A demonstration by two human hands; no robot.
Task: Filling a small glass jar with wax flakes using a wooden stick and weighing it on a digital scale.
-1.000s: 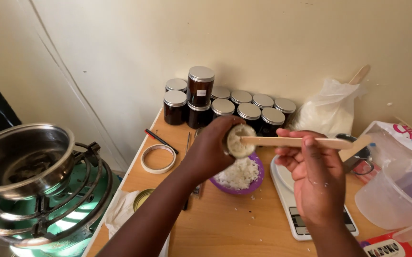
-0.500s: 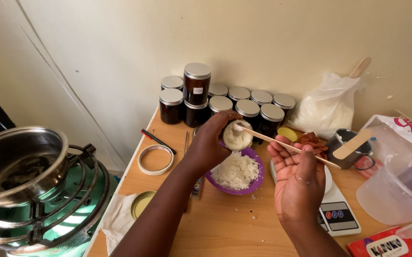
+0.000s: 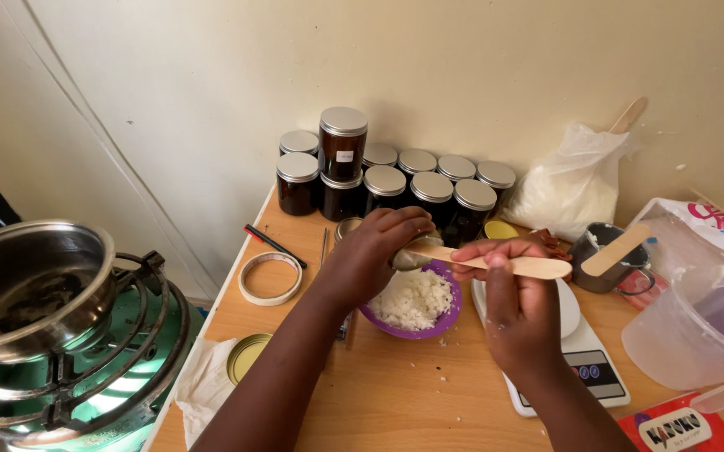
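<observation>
So the small jar [image 3: 412, 255] sits tilted in the left hand [image 3: 374, 251], held just above the purple bowl [image 3: 446, 314] of white flakes, and it looks about full. The right hand [image 3: 508, 289] pinches a flat wooden stick [image 3: 496, 264] with its tip at the jar's mouth. My guess: we're at the packing or levelling stage, and the next move wants a light, steady scrape so the flakes drop into the bowl and not on the counter [image 3: 404, 402]. A kitchen scale [image 3: 584, 364] sits just right of the bowl, with dark lidded jars [image 3: 391, 184] lined up by the wall.
</observation>
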